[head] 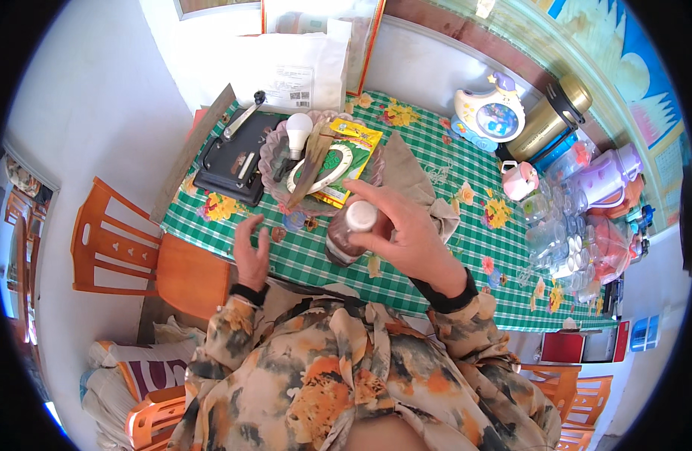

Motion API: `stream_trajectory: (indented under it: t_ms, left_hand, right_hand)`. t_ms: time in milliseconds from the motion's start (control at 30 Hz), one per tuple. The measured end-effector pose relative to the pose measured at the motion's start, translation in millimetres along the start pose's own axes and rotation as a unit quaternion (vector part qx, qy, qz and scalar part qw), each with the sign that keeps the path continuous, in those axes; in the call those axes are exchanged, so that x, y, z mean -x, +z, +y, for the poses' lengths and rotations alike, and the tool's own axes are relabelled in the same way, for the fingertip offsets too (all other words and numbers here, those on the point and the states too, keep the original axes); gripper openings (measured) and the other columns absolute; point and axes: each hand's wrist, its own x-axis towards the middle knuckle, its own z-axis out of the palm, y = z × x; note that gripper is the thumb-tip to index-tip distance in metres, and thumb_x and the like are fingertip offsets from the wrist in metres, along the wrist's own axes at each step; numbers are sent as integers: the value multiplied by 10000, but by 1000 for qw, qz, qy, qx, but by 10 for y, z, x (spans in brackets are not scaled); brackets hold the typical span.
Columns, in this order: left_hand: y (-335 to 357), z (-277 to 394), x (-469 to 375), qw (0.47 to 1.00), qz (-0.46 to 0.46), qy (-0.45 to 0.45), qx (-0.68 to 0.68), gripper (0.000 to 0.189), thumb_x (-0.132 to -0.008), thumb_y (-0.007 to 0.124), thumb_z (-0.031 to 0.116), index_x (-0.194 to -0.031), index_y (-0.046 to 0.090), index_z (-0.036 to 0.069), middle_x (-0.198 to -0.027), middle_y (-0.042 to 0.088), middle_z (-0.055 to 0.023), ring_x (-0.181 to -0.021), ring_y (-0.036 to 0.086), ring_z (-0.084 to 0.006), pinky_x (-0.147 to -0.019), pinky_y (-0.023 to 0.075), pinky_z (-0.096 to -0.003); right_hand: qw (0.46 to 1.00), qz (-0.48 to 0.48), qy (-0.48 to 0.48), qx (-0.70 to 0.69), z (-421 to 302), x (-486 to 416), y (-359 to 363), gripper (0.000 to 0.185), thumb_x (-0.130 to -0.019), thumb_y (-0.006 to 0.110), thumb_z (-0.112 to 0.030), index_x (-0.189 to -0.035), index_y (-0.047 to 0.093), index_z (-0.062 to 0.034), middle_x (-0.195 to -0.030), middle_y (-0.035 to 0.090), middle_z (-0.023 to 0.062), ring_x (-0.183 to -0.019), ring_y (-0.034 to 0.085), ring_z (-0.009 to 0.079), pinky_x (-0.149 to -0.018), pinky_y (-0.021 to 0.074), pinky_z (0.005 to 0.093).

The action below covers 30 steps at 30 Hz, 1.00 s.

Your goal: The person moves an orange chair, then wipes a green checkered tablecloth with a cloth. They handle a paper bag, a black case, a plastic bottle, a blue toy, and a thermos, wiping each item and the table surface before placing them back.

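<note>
A brown bottle (pixel 339 239) with a white cap (pixel 362 216) stands at the front part of a table under a green checked tablecloth (pixel 391 290). My right hand (pixel 416 239) curls around its upper part from the right, thumb and forefinger on either side of the cap. To the left, my left hand (pixel 251 253) hovers over the table's front edge, fingers apart and holding nothing. Behind the bottle a scalloped glass bowl (pixel 270 155) holds a white light bulb (pixel 298 132), a yellow-green packet (pixel 357 146), a round green-and-white item (pixel 329 166) and a brown brush-like thing (pixel 315 163).
A black case with a crank handle (pixel 236 155) lies left of the bowl. A grey-brown cloth (pixel 408 175) is bunched at its right. Further right are a gold thermos (pixel 549 115), a pink cup (pixel 520 180), a purple jug (pixel 602 177) and several clear bottles (pixel 549 239). An orange chair (pixel 191 276) stands left.
</note>
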Motion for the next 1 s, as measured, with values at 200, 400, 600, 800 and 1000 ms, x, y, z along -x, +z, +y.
stream_trajectory:
  t_ms: [200, 400, 600, 800, 1000]
  left_hand:
    - [183, 766, 126, 972, -136, 111, 159, 872, -700, 824, 270, -1387, 346, 25, -1357, 432, -127, -1223, 448, -270, -1028, 373, -367]
    - [460, 1107, 34, 955, -211, 75, 194, 1058, -647, 868, 300, -1440, 234, 3, -1422, 341, -172, -1312, 378, -279, -1074, 337, -380]
    - [622, 962, 95, 968, -183, 47, 166, 854, -670, 844, 198, -1328, 337, 0, -1193, 538, -155, -1095, 567, -248, -931, 460, -360]
    - [617, 896, 29, 947, -205, 244, 33, 887, -685, 828, 214, -1371, 308, 3, -1261, 535, -138, -1095, 572, -263, -949, 452, -367]
    - [626, 1018, 28, 885, -120, 364, -265, 901, -682, 824, 211, -1385, 300, 2, -1278, 537, -131, -1088, 578, -268, -959, 446, -370]
  right_hand:
    - [969, 117, 27, 215, 666, 86, -482, 625, -778, 709, -180, -1351, 467, -118, -1317, 488, 128, -1008, 572, 268, -831, 463, 338]
    - [846, 15, 188, 499, 1459, 650, -289, 533, -753, 715, -294, -1243, 557, -154, -1317, 495, 85, -1173, 476, 308, -913, 415, 393]
    - [959, 158, 216, 94, 922, 707, -377, 333, -797, 700, -274, -1035, 648, -47, -865, 625, 98, -754, 599, 261, -705, 474, 345]
    - [973, 183, -118, 78, 2, 255, -305, 369, -804, 674, -275, -1085, 628, -41, -991, 591, 114, -796, 617, 271, -725, 495, 352]
    - [976, 98, 13, 192, -178, -69, 185, 313, -832, 642, -288, -1036, 641, -52, -937, 615, 133, -818, 627, 329, -697, 494, 383]
